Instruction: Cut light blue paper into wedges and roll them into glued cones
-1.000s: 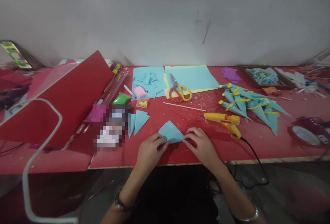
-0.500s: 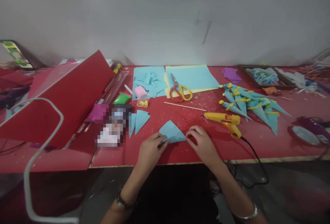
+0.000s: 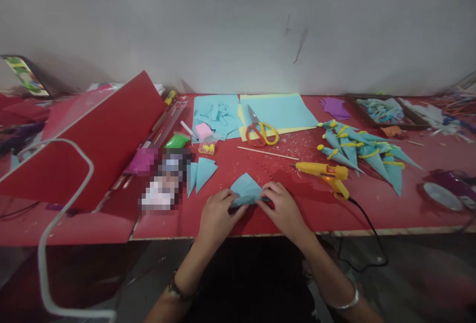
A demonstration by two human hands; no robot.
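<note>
A light blue paper piece (image 3: 246, 187) lies near the table's front edge, its near edge rolled up between my hands. My left hand (image 3: 219, 214) pinches its left end with fingers and thumb. At the right end, my right hand (image 3: 280, 209) grips the same paper between thumb and fingers. Two folded blue paper pieces (image 3: 204, 173) rest to the left. To the right is a yellow glue gun (image 3: 323, 170) with a small orange light on, and behind it lies a pile of blue paper cones (image 3: 349, 145) trimmed in yellow.
Scissors (image 3: 261, 130) rest on blue and yellow sheets (image 3: 284, 110) at the back. A thin stick (image 3: 267, 153) lies in front of them. Leaning on the left is a red board (image 3: 96, 144), near a white curved tube (image 3: 44, 253). A tray (image 3: 414, 122) stands at the back right.
My right hand has moved slightly left and inward, onto the paper's right end. The paper's near edge has been curled up between both hands.
</note>
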